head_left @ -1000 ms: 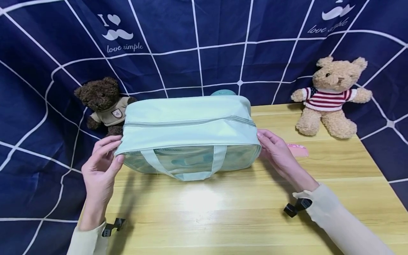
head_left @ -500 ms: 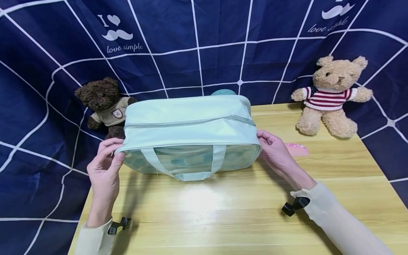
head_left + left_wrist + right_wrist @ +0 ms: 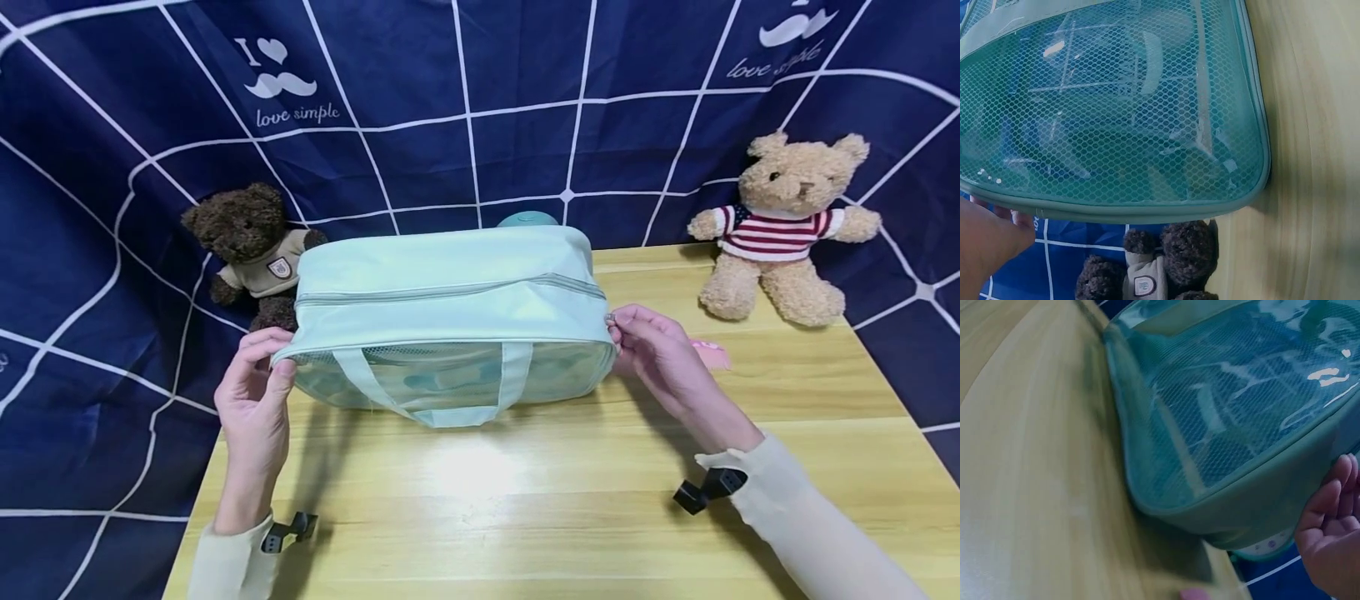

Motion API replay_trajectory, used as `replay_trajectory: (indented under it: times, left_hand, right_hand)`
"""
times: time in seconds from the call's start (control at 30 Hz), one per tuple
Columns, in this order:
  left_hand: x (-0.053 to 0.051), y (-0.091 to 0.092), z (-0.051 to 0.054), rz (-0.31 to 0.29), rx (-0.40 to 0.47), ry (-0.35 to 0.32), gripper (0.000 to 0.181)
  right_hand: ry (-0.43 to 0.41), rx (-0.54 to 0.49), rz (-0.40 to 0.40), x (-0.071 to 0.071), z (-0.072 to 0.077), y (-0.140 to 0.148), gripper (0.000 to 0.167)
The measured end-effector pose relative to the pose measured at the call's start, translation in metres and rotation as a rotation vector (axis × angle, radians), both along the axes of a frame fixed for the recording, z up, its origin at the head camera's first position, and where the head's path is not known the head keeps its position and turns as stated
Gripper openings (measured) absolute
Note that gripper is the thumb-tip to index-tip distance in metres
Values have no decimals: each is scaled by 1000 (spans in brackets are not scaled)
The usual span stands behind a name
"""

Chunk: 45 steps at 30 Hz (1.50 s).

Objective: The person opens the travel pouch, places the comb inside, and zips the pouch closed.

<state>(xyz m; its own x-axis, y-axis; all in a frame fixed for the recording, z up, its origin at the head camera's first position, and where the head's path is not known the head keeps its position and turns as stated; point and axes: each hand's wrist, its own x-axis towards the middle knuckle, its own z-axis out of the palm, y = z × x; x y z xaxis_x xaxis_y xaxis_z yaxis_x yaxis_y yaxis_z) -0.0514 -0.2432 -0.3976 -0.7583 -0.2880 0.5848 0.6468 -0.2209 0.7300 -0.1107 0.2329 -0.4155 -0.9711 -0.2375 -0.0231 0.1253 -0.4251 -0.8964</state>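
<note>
A mint-green wash bag (image 3: 446,321) stands upright on the wooden table, with a clear front panel and a hanging strap handle (image 3: 517,375). Its zipper (image 3: 420,293) runs shut along the top. My left hand (image 3: 255,417) pinches the bag's upper left corner, thumb in front and fingers at the side. At the right end, my right hand (image 3: 663,358) pinches a small metallic zipper pull (image 3: 611,317) between thumb and fingers. In the right wrist view the fingers (image 3: 1335,494) curl beside the bag; the pull is hidden there. Mesh (image 3: 1104,125) and blurred contents show through the panel.
A dark brown teddy bear (image 3: 243,237) sits behind the bag's left end. A tan bear (image 3: 783,225) in a striped top sits at the back right. A pink comb (image 3: 711,354) lies beyond my right hand. A teal rounded top (image 3: 527,218) shows behind the bag.
My left hand has shifted slightly right against the corner. My right hand has drawn a little to the right, and the zipper pull now shows at its fingertips. The bag has hardly moved.
</note>
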Motion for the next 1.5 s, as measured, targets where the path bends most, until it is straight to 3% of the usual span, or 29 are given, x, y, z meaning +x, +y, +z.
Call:
replay_trajectory:
  times: [0.3,0.5,0.7,0.93,1.3,1.5]
  left_hand:
    - [-1,5,-1,-18,73,16,21]
    - [0,10,-2,-48,153,24,17]
    - [-3,17,-1,-33,229,32,18]
    - [-4,25,-1,15,294,47,22]
    - [-4,33,-1,48,261,56,21]
    - [-5,35,0,52,269,68,21]
  right_hand:
    - [-35,-47,-29,4,17,5,26]
    - [-57,-107,-20,6,42,3,32]
    - [-36,-49,-50,3,69,-3,31]
    - [-53,-46,-12,-9,89,-13,33]
    - [6,115,-64,-15,105,-34,23]
    - [14,150,-79,-19,116,-41,25]
